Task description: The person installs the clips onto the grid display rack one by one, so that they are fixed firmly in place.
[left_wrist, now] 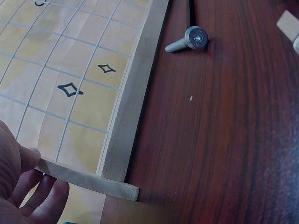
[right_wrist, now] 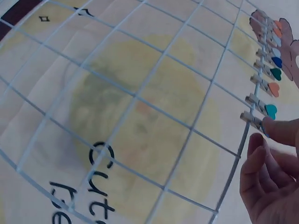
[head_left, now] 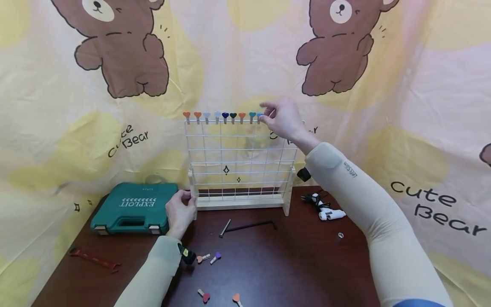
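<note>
A white wire grid (head_left: 234,149) stands upright in a wooden stand (head_left: 239,204). Several small wooden clothespins with coloured hearts sit in a row along its top wire, among them a teal-heart clothespin (right_wrist: 268,110). My right hand (head_left: 284,118) is at the right end of this row, its fingertips on the heart end of a blue-heart clothespin (right_wrist: 252,120), partly covering the heart. Low on the left, my left hand (head_left: 180,214) grips the stand's left wooden upright (left_wrist: 84,179), thumb on one side and fingers on the other.
Loose clothespins (head_left: 215,258) lie near the front. A bolt (head_left: 225,228) and a black hex key (head_left: 251,226) lie before the stand. Left are a green tool case (head_left: 134,209) and a red wrench (head_left: 93,259); right, a white glue gun (head_left: 330,214). A bear-print curtain (head_left: 238,64) hangs behind.
</note>
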A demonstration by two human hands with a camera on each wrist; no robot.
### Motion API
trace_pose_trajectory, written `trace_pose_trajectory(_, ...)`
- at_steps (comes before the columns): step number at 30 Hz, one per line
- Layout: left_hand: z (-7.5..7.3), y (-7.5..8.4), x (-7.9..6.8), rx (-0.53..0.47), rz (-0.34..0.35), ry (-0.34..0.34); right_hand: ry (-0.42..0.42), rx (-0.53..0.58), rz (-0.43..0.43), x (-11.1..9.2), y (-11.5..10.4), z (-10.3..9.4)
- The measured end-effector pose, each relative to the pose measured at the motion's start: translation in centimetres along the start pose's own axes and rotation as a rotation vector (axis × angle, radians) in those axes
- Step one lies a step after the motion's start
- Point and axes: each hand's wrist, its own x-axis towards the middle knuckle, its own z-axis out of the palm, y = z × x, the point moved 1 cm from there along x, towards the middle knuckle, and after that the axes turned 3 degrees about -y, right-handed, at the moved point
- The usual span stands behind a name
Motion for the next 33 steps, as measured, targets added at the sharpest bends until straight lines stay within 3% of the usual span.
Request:
trace_pose_trajectory(4,0.1,0.0,0.0,0.007,-0.008,0.003,0.123,0.040,-0.074,-2.0,0.1,0.6)
trace_pose_trajectory(7,0.2,-0.1,-0.1,0.010,-0.010,0.002,0.140,0.157,-0.165,-5.1,-0.3,2.2)
trace_pose_trajectory(9,0.2,0.0,-0.1,0.011,-0.010,0.000,0.071,0.242,-0.254,-8.0,-0.9,3.9)
trace_pose_trajectory(14,0.0,0.3,-0.1,0.009,-0.007,0.003,-0.255,0.305,-0.450,-15.8,-2.5,9.1)
trace_pose_trajectory(18,-0.2,0.4,0.0,0.004,-0.003,0.007,-0.504,0.243,-0.507,-21.3,-2.7,13.4)
trace_pose_trajectory(22,-0.1,0.4,0.0,0.008,0.002,0.001,-0.696,0.176,-0.515,-26.5,-2.7,17.1)
trace_pose_trajectory(27,-0.2,0.5,0.0,0.004,0.013,-0.002,-0.806,0.152,-0.422,-31.2,-3.2,20.0)
trace_pose_trajectory(30,-0.2,0.5,0.0,-0.001,0.008,0.001,-0.825,0.190,-0.358,-32.3,-3.6,20.9)
trace_pose_trajectory(33,-0.2,0.4,0.0,0.003,-0.004,-0.002,-0.818,0.198,-0.374,-32.4,-3.7,21.2)
